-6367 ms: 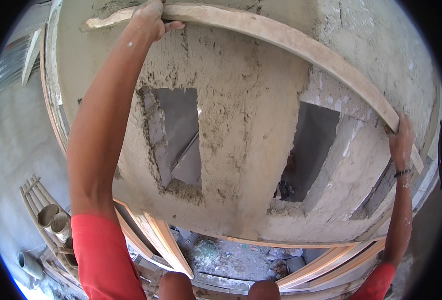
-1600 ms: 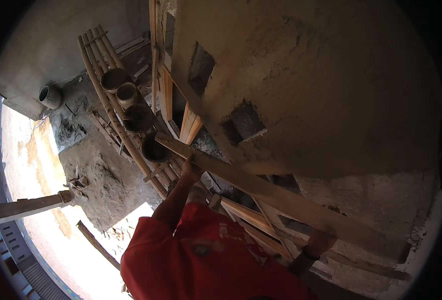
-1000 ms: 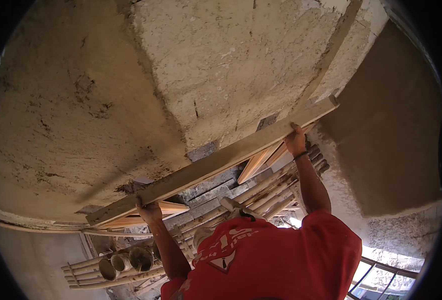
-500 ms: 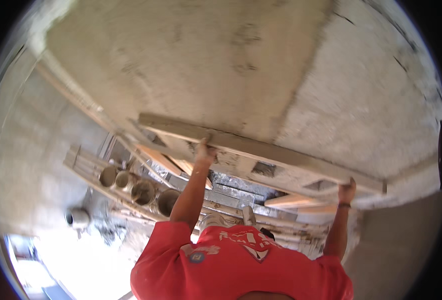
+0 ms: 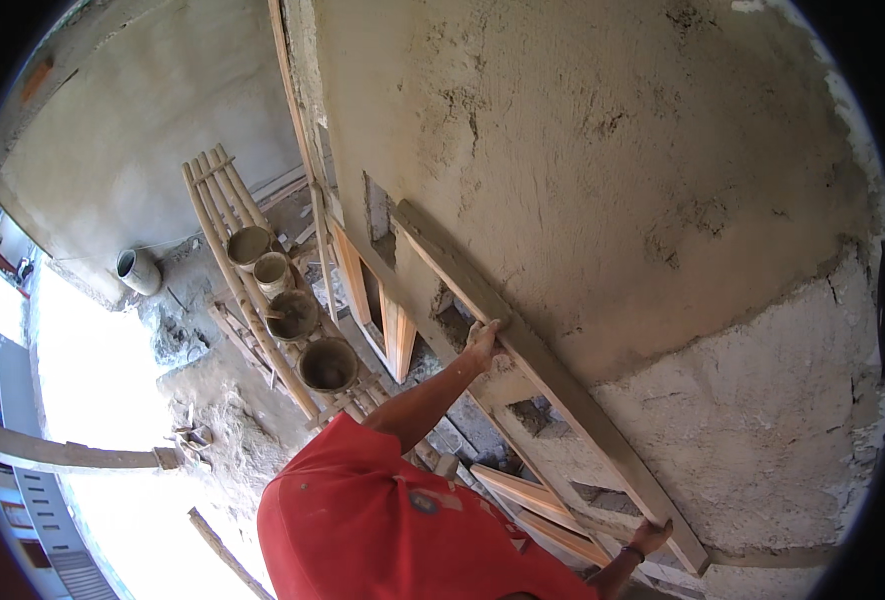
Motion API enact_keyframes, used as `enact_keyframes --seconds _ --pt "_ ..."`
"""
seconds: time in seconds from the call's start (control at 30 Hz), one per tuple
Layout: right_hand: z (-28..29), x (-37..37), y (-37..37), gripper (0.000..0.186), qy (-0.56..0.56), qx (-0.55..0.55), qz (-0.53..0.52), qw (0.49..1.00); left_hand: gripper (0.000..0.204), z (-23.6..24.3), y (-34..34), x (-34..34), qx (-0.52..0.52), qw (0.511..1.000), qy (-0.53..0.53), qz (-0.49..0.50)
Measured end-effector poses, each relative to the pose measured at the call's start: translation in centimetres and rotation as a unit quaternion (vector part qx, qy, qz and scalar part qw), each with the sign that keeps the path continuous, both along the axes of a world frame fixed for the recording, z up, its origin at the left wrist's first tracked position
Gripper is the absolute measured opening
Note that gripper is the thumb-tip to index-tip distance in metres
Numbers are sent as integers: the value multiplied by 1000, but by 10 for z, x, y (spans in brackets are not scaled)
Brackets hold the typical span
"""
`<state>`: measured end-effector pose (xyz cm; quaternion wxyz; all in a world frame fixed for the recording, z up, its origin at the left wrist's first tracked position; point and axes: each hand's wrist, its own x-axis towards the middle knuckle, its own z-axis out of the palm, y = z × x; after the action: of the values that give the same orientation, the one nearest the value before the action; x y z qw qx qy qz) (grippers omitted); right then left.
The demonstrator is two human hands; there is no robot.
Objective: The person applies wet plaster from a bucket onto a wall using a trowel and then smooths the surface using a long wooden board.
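A long straight wooden board [image 5: 575, 405] lies against the plastered wall [image 5: 583, 180], slanting across the view from upper left to lower right. My left hand [image 5: 485, 345] grips its lower edge in the upper half, fingers wrapped over it. Close to the board's lower right end, my right hand [image 5: 651, 536] is also closed on that edge. Darker, damp-looking plaster covers the wall above the board and meets a paler, rough patch [image 5: 753, 420] at the right. Below the board, the wall has several square openings, such as this dark hole [image 5: 535, 415].
Several mortar-coated buckets [image 5: 328, 365] stand in a row on a platform of poles [image 5: 225, 270] at my left. Wooden frames [image 5: 398, 335] lean below the wall, and more timber [image 5: 533, 495] lies near my right arm. A grey bucket [image 5: 139, 271] rests on the floor farther off.
The view has turned, so the board now looks much steeper and the buckets and floor show more fully. Both hands keep hold of the board, which stays against the wall.
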<state>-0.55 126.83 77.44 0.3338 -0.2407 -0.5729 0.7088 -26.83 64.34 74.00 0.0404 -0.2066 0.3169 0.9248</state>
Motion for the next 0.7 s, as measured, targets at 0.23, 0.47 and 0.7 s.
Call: enact_keyframes --seconds 0.23,0.47,0.7 --pt "12 -2 12 42 16 72 -33 997 35 97 9 13 -65 988 98 103" --pt "71 -6 -6 48 97 -168 -2 981 44 167 6 15 -111 965 205 125" --pt "91 -9 0 46 105 -154 2 982 53 195 7 10 -112 946 269 141"
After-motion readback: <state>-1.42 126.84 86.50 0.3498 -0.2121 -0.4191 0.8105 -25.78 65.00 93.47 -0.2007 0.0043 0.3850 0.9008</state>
